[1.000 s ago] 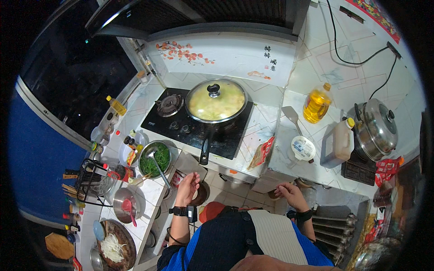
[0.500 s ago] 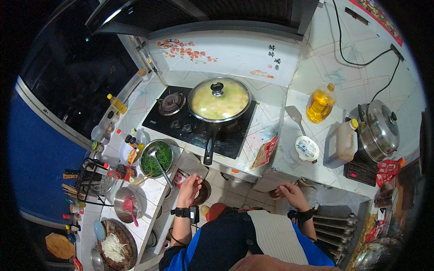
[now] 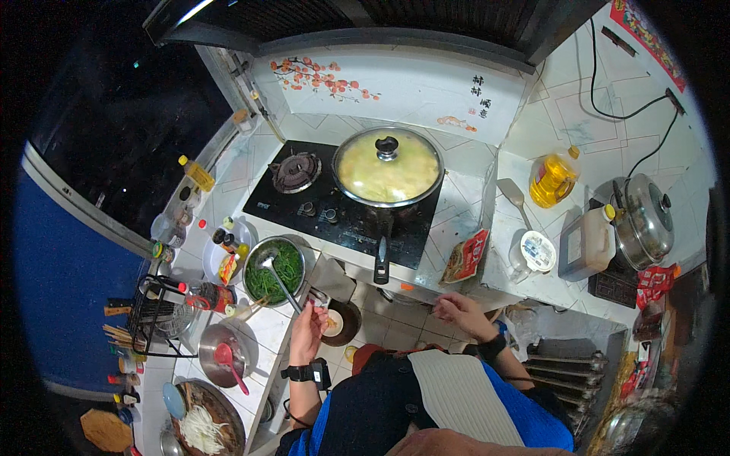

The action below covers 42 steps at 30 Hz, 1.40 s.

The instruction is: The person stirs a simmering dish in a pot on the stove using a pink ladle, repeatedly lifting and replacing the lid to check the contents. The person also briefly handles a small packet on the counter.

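My left hand (image 3: 306,332) is raised at the end of a steel ladle's handle, fingers loosely bent; I see no grip on the handle. The ladle (image 3: 283,284) rests in a steel bowl (image 3: 248,287) of green leafy vegetables (image 3: 283,273). To the right, in front of the counter, my right hand (image 3: 461,313) hangs in the air with loosely curled fingers and nothing in it. Ahead, a frying pan stands on the black gas stove (image 3: 266,199). Its glass lid (image 3: 388,171) covers pale yellowish food, and the handle (image 3: 382,262) points toward me.
On the right are a spatula (image 3: 514,199), a white tub (image 3: 537,251), a red packet (image 3: 465,258), an oil bottle (image 3: 553,178), a brown jug (image 3: 587,237) and a steamer pot (image 3: 646,220). At left, a pot (image 3: 215,340) holds a pink spoon; white shreds (image 3: 201,430) lie on a round board.
The whole view has shifted, with the stove now farther right. My left hand has moved left to the ladle's handle end. My right hand's fingers have curled. The ladle stays in the bowl.
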Available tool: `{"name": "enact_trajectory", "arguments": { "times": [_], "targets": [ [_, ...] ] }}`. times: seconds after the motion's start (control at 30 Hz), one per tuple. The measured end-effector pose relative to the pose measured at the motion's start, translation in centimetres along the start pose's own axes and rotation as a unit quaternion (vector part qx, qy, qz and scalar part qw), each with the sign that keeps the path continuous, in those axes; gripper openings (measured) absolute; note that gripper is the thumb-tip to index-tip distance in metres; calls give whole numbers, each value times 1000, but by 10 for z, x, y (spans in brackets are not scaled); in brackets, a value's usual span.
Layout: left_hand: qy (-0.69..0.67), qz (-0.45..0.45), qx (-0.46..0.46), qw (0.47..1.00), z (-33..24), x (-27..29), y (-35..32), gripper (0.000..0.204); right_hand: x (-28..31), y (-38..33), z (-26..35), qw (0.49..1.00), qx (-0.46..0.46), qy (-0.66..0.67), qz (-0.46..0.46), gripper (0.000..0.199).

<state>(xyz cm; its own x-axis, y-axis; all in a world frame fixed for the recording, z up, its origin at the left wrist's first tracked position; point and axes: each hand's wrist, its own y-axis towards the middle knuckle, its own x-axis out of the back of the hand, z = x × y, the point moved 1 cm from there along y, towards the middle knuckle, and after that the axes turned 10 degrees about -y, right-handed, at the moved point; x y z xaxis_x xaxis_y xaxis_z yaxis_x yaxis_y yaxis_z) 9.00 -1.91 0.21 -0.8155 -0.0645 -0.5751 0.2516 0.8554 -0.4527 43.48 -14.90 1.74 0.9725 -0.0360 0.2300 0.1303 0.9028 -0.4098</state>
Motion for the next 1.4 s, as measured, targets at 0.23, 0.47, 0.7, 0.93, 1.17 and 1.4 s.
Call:
{"name": "enact_trajectory", "arguments": {
  "times": [0.23, 0.47, 0.7, 0.93, 1.17, 1.4],
  "targets": [
    [39, 50, -25, 998, -70, 22, -2, 24, -79, 79, 68, 926, 1, 376, 33, 40],
    [43, 19, -67, 997, -122, 75, -9, 21, -98, 114, 97, 866, -43, 498, 0, 28],
    [47, 28, -23, 998, -150, 112, 7, 19, -99, 115, 102, 895, -43, 443, -34, 20],
    [33, 77, -14, 996, -158, 107, 23, 19, -90, 109, 103, 898, -46, 437, -34, 19],
    [46, 44, -8, 998, -157, 103, 30, 19, -84, 108, 101, 905, -64, 419, -34, 23],
    [40, 50, -22, 998, -164, 87, 41, 19, -54, 94, 102, 988, -64, 121, -71, 44]
  ]
}}
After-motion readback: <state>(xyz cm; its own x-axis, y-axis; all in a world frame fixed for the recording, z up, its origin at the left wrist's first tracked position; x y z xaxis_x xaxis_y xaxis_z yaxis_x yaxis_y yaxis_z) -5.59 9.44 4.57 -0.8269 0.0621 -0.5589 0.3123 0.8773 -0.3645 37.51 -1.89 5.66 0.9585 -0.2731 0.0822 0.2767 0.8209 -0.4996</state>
